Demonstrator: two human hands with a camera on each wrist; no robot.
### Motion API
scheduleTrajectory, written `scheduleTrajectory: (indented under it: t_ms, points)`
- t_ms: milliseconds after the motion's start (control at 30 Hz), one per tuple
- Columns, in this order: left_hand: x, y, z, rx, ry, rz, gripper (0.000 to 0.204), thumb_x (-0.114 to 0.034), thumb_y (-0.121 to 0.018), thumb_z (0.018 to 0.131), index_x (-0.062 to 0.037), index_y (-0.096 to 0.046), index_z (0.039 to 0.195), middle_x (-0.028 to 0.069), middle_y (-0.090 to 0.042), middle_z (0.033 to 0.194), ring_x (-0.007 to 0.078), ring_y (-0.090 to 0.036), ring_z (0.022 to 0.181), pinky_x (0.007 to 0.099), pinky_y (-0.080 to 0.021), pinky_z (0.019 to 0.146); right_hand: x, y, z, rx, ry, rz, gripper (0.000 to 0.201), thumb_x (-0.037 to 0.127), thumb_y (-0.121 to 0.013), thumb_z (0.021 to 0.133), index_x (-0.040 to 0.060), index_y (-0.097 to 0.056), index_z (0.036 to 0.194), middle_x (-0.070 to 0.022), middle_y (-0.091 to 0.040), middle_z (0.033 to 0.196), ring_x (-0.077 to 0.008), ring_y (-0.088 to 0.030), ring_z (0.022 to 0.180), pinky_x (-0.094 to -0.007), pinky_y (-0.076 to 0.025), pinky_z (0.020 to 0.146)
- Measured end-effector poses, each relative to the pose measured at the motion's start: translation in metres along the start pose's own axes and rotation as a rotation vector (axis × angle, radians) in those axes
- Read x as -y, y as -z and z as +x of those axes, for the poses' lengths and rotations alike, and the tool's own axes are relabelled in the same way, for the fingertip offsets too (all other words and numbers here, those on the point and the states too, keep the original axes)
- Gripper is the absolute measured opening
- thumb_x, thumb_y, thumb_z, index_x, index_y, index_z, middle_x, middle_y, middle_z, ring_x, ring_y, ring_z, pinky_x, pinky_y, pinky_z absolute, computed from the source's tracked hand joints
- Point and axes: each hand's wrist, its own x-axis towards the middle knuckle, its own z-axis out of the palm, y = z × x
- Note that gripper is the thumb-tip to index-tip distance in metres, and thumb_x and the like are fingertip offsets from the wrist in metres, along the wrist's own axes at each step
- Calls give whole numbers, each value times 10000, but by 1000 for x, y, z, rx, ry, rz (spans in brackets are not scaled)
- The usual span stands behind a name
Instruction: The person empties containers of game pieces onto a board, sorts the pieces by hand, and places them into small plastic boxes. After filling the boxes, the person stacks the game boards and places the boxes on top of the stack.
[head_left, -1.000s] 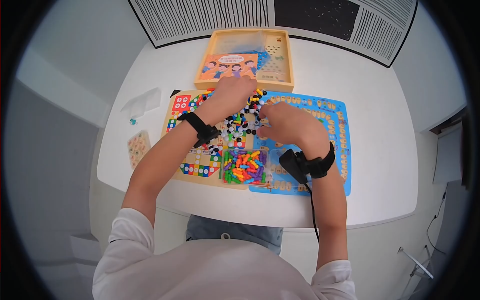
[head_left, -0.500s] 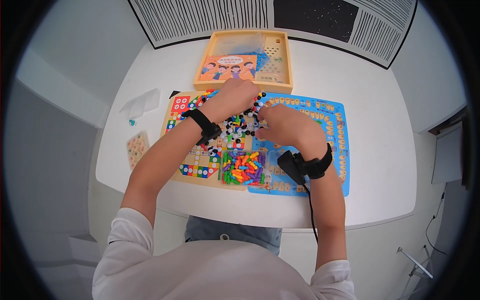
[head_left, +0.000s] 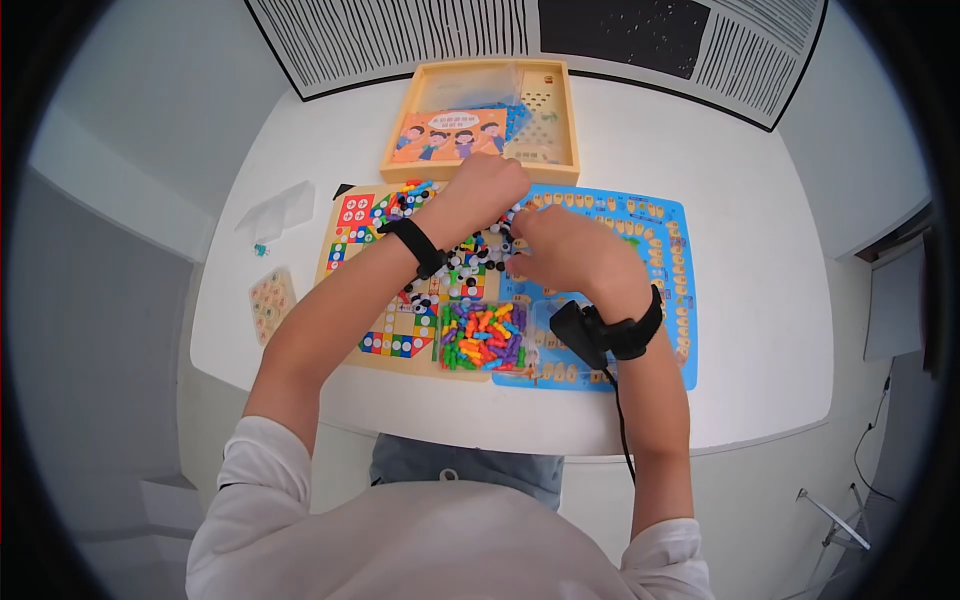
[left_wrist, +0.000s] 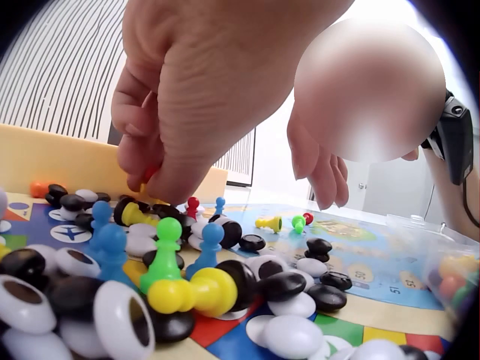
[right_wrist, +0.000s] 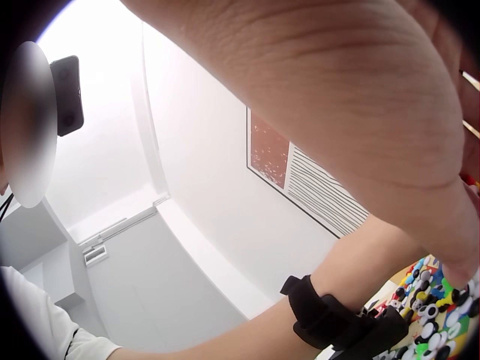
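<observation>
Many small colourful pawns and black and white discs (left_wrist: 292, 335) lie heaped on a colourful printed game board (head_left: 400, 345). My left hand (head_left: 482, 192) is over the far side of the heap, near the wooden box. In the left wrist view its thumb and curled fingers pinch a small red piece (left_wrist: 151, 173), mostly hidden by the fingertips. My right hand (head_left: 568, 245) hovers at the heap's right edge over a blue board (head_left: 675, 300), thumb and fingers apart, nothing seen between them. A green pawn (left_wrist: 163, 251) stands among yellow and blue pawns.
A clear container of colourful pawns (head_left: 483, 336) stands at the near edge of the boards. Behind them is a shallow wooden box (head_left: 572, 125) with an orange booklet (head_left: 450, 135). On the left lie a clear plastic container (head_left: 280, 212) and a small patterned card (head_left: 272, 302).
My left hand has shifted slightly right along the far side of the heap, closer to the right hand. The right hand stays nearly in place.
</observation>
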Motion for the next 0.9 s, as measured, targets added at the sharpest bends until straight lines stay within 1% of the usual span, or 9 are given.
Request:
scheduleTrajectory:
  t_ms: [267, 333, 533, 567, 633, 667, 733, 800, 900]
  points:
    - [-3, 3, 3, 57, -45, 54, 67, -69, -794, 726, -82, -774, 789, 122, -751, 812, 311, -776, 842, 419, -603, 663, 0, 0, 1, 10, 9, 2, 411, 283, -731, 966, 19, -685, 1277, -196, -769, 1043, -282, -777, 797, -420, -601, 768]
    - [-5, 8, 6, 175, -36, 82, 75, -84, -804, 721, -98, -789, 793, 115, -758, 828, 309, -776, 844, 427, -605, 673, 0, -1, 1, -5, 6, -5, 412, 285, -735, 962, 25, -688, 1278, -198, -769, 1050, -284, -778, 809, -421, -601, 770]
    - [-1, 11, 10, 240, -85, 96, 64, -115, -784, 765, -98, -797, 825, 119, -755, 824, 304, -772, 853, 436, -604, 693, 1, 2, -1, 2, 7, -38, 428, 290, -740, 952, 31, -686, 1288, -201, -768, 1059, -317, -775, 862, -439, -595, 802]
    - [1, 13, 8, 238, -85, 96, 64, -115, -784, 765, -98, -797, 825, 119, -755, 824, 304, -772, 853, 436, -604, 693, 0, 2, -1, 2, 6, -39, 428, 290, -740, 952, 31, -686, 1288, -201, -768, 1059, -317, -775, 862, -439, -595, 802]
    - [6, 23, 0, 44, 34, 40, 103, -154, -755, 832, -79, -796, 891, 144, -752, 838, 323, -758, 840, 454, -596, 708, -5, 1, -1, -42, 24, -20, 428, 286, -742, 944, 30, -687, 1282, -199, -769, 1049, -336, -771, 880, -454, -591, 822]
    - [8, 30, -6, 48, 31, 33, 103, -154, -755, 832, -79, -796, 891, 144, -752, 838, 323, -758, 840, 454, -596, 708, -6, 2, -2, -38, 20, -16, 428, 286, -742, 944, 30, -687, 1282, -199, -769, 1049, -336, -771, 880, -454, -591, 822]
    - [5, 65, -21, 64, 208, -252, 145, -198, -724, 891, -64, -773, 912, 166, -724, 810, 348, -731, 817, 466, -577, 711, -5, 9, -2, 23, -76, 52, 430, 297, -746, 935, 45, -691, 1279, -210, -762, 1061, -352, -756, 963, -463, -579, 869]
    - [-9, 99, -43, 88, 228, -374, 164, -211, -708, 906, -55, -757, 886, 169, -707, 791, 355, -717, 798, 470, -563, 702, -12, 9, 0, -3, -65, 28, 434, 309, -746, 934, 56, -691, 1281, -210, -759, 1071, -357, -744, 1004, -463, -572, 892]
    - [-38, 123, -82, 182, 240, -578, 207, -233, -692, 915, -45, -722, 834, 167, -674, 748, 355, -694, 757, 471, -539, 681, -20, 2, 2, -58, -46, -18, 442, 337, -748, 933, 72, -691, 1282, -206, -756, 1087, -364, -723, 1066, -459, -560, 923]
